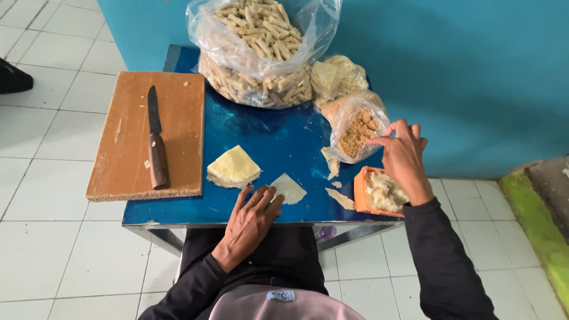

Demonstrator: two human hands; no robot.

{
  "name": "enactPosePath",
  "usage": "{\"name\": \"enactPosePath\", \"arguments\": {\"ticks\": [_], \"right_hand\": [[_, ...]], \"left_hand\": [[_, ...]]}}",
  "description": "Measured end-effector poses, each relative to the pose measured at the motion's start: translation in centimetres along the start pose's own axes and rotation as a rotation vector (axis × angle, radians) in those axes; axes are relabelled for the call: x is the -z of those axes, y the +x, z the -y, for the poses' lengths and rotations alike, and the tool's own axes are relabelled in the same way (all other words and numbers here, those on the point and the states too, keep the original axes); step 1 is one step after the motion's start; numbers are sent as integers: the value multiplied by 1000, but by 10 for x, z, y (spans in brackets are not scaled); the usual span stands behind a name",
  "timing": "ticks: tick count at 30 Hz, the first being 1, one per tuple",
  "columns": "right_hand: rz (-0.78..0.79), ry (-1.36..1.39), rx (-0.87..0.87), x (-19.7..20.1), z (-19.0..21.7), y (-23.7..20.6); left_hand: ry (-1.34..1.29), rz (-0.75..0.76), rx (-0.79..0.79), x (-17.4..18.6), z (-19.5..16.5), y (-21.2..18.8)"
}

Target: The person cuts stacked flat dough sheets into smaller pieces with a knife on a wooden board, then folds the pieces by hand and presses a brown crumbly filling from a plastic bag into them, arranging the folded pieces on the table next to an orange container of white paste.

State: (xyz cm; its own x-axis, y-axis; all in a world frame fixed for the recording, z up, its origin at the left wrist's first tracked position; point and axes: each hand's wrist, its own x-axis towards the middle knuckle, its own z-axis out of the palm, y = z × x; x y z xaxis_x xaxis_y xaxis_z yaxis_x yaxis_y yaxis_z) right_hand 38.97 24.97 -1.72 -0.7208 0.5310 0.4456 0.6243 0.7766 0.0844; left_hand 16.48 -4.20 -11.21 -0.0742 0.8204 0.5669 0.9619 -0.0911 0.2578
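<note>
left hand (pixel 252 216) flat, fingers released, on wrapper (pixel 288 188) at table (pixel 284 139) front edge; right hand (pixel 404 157) pinching at crumb bag (pixel 355 127), right edge; whether it holds crumbs, can't tell

From my remote seat this looks like a small home food-making corner: a low blue bench (pixel 267 136) on white floor tiles (pixel 53 118) against a turquoise wall (pixel 474 71). It carries a wooden cutting board (pixel 127 148) with a knife (pixel 155 142), thin wrapper sheets (pixel 233 167) and a big plastic bag of rolled snacks (pixel 261 47).
</note>
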Motion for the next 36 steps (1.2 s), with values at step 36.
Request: {"name": "enactPosePath", "arguments": {"ticks": [36], "right_hand": [[128,418,171,-57,159,-49]], "left_hand": [[38,5,85,-9,-7,-9]]}}
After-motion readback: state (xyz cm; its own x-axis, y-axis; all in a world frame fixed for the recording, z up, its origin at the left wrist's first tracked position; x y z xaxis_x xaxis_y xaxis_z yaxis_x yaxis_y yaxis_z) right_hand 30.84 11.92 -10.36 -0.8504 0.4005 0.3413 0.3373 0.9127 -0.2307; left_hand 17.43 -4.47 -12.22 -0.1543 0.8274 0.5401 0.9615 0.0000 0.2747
